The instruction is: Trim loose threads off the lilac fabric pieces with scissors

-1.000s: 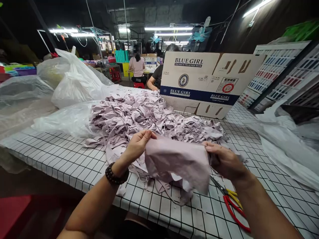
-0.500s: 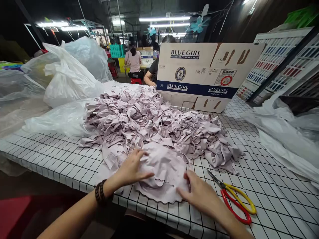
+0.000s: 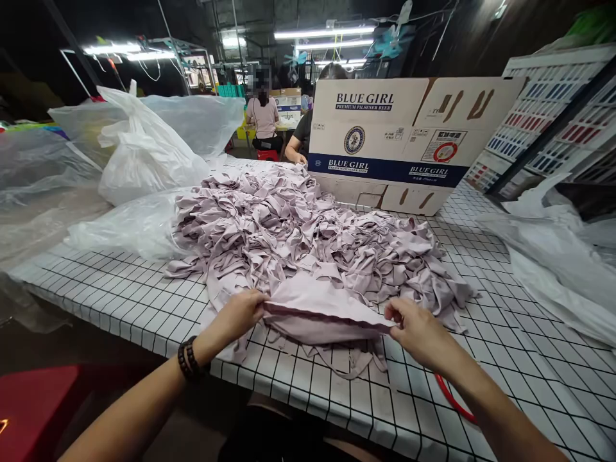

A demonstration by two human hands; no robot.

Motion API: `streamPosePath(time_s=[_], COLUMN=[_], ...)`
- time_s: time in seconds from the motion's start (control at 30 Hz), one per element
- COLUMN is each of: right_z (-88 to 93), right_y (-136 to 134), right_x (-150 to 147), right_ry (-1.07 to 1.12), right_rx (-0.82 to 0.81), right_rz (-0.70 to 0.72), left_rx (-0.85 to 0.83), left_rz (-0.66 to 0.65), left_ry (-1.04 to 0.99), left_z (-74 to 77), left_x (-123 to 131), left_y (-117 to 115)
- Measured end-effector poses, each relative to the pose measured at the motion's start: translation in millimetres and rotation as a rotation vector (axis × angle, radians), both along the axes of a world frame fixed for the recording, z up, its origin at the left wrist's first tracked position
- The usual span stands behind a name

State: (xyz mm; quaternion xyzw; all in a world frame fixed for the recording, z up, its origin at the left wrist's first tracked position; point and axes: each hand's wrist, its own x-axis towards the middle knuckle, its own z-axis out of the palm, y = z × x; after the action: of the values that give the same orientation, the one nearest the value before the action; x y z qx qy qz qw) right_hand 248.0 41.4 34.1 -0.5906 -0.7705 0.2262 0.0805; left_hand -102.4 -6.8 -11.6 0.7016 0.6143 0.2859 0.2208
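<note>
My left hand (image 3: 241, 316) pinches the left end of a pale mauve cloth garment (image 3: 320, 301). The right end is between the thumb and fingers of my right hand (image 3: 418, 332). Between my hands its edge is stretched into a long line, with a dark fold below. Thin straps (image 3: 353, 366) trail from it onto the table. Just behind lies a large heap of similar mauve garments (image 3: 289, 221). Under my right forearm, only part of the scissors' red handle (image 3: 452, 399) shows; the blades are hidden.
A white table (image 3: 144, 298) with a black grid carries everything. An upright beer carton (image 3: 380, 138) stands behind the heap. Plastic bags lie left (image 3: 149, 151) and right (image 3: 561, 269). One person (image 3: 301, 138) sits partly behind the carton; another (image 3: 264, 119) sits farther back.
Both hands have closed on the garment's ends and moved apart, my right hand farther right. The garment went from lying rounded and flat to stretched out. My right arm now covers most of the scissors.
</note>
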Motion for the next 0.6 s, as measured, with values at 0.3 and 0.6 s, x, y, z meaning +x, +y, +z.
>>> streamPosePath(time_s=[0.3, 0.6], right_z=[47.9, 85.4], right_y=[45, 70], right_x=[15, -3], right_ry=[0.279, 0.613], right_rx=[-0.227, -0.311], right_rz=[0.010, -0.026], left_rx=[-0.163, -0.250], left_rz=[0.160, 0.061], left_ry=[-0.395, -0.704], left_z=[70.1, 118.6], left_x=[-15, 22], left_y=[46, 88])
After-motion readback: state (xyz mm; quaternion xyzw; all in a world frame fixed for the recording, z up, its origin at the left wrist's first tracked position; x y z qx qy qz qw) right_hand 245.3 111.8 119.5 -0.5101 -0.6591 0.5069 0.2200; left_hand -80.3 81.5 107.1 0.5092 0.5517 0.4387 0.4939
